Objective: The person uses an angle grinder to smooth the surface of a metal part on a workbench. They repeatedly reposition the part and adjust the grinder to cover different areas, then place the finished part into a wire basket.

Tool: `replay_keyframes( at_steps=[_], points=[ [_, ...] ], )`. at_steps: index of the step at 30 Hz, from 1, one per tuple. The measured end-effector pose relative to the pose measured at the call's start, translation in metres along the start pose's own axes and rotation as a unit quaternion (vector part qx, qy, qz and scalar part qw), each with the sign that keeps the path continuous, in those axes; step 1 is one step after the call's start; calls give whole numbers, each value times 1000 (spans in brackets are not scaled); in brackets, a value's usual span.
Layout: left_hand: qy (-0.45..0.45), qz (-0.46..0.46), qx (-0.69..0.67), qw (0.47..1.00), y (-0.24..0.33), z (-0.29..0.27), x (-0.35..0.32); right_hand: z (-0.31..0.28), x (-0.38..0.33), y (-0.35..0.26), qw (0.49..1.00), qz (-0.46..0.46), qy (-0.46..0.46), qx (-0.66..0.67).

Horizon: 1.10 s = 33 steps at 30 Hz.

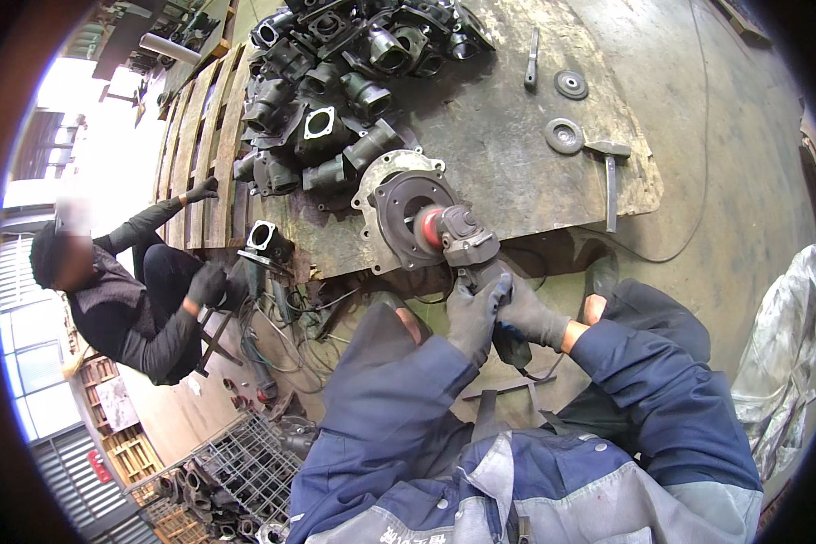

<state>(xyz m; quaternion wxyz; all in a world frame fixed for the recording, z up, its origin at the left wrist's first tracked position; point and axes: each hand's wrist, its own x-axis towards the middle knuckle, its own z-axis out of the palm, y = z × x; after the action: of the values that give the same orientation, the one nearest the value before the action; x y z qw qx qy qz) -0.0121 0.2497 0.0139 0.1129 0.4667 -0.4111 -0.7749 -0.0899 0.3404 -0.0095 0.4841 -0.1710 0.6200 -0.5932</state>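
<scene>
Both gloved hands, left [474, 313] and right [528, 319], clamp the angle grinder [470, 249]; best keep its red disc [429, 227] flat against the flanged casting [399, 213] at frame centre, pressure steady

Angle grinder [467, 243]: grey head, red flap disc pressed against bore of casting. Round flanged casting [397, 216]: dark face, pale bolt-hole rim, propped tilted at near edge of steel-plate bench [517, 172], below heap of dark castings.

Head camera looks steeply down, close over the metal workbench [517, 172].
</scene>
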Motion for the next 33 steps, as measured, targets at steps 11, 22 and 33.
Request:
replay_keyframes(
  at_steps=[11,22,33],
  points=[
    [-35,-9,41,999,15,-6,35,6,28,2,998,13,62,18],
    [4,55,34,998,46,-2,13,8,36,-12,999,2,-18,32],
    [7,95,14,995,58,-8,17,13,48,-32,998,15,-38,45]
  ],
)
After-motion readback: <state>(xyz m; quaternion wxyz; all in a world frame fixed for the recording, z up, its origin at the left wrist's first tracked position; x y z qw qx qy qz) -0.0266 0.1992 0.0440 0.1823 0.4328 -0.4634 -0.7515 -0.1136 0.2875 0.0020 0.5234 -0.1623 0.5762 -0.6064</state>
